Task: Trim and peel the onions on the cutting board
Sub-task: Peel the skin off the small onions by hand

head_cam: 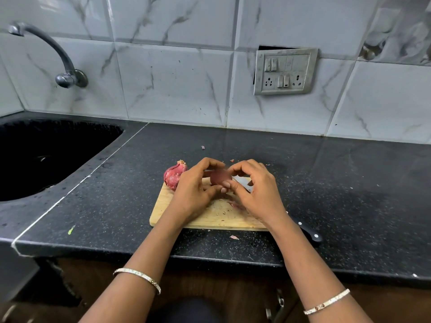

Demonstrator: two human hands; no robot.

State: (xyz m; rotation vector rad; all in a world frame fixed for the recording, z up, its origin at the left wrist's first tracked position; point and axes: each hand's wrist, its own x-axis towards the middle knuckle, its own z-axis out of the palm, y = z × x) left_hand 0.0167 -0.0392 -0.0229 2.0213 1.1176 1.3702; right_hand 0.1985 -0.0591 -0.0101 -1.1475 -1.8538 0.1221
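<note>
Both hands work over a wooden cutting board [217, 215] lying on a black speckled surface [326, 173]. The left hand [193, 190] and right hand [254, 190] meet above the board's far half and hold one onion [220, 177] between them, raised off the wood. The left fingers [211, 164] are curled over the onion's top and left side, the thumb under it. The right fingers [240, 166] are curled and pinch at the onion's right side; whether they grip loose skin cannot be told. The onion in hand looks smooth and dull purple, blurred.

A second onion [174, 174], in its red papery skin, sits at the board's far left corner, just beside the left hand.

A knife lies on the right of the board: its blade [242, 184] shows between the right fingers, and its black riveted handle [307, 230] projects past the board's near right corner onto the surface.

Skin scraps [234, 237] lie on the board and the surface around it. A dark sink [46, 155] is set in at left, with a wall tap [46, 50] above. A switch plate [285, 71] is fixed to the tiled wall. Each forearm carries a bangle [140, 277].
</note>
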